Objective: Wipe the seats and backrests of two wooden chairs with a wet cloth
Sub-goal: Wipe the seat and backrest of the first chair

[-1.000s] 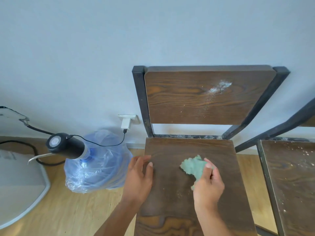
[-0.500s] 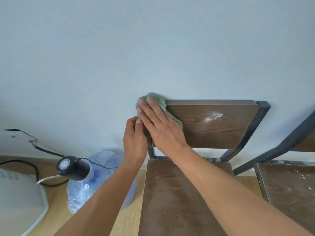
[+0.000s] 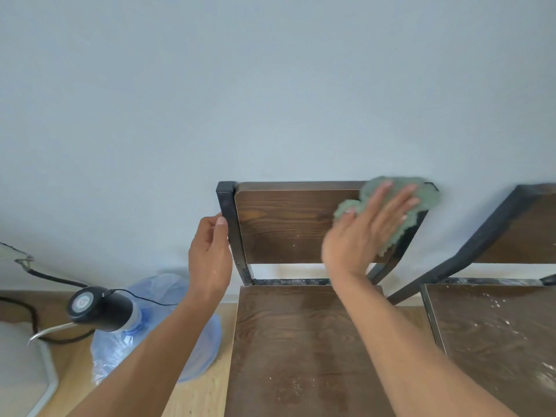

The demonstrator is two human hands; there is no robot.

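Note:
A wooden chair with a black metal frame faces me; its backrest (image 3: 285, 224) is dark brown and its seat (image 3: 301, 341) carries a few white specks near the front. My right hand (image 3: 361, 233) lies flat on a green cloth (image 3: 403, 200), pressing it on the backrest's right end and hiding the corner there. My left hand (image 3: 209, 257) grips the chair's left upright post (image 3: 230, 224). A second chair stands at the right; its seat (image 3: 496, 332) is speckled with white dust and its backrest (image 3: 529, 233) is partly out of view.
A pale wall stands close behind both chairs. On the wooden floor at the left sits a blue water bottle (image 3: 156, 335) with a black pump (image 3: 99, 308) and cable. A white object (image 3: 21, 371) lies at the far left edge.
My right hand swept the cloth from the seat up to the backrest's left end, then across to its right end. The white patch on the backrest is gone. My left hand moved up to the post.

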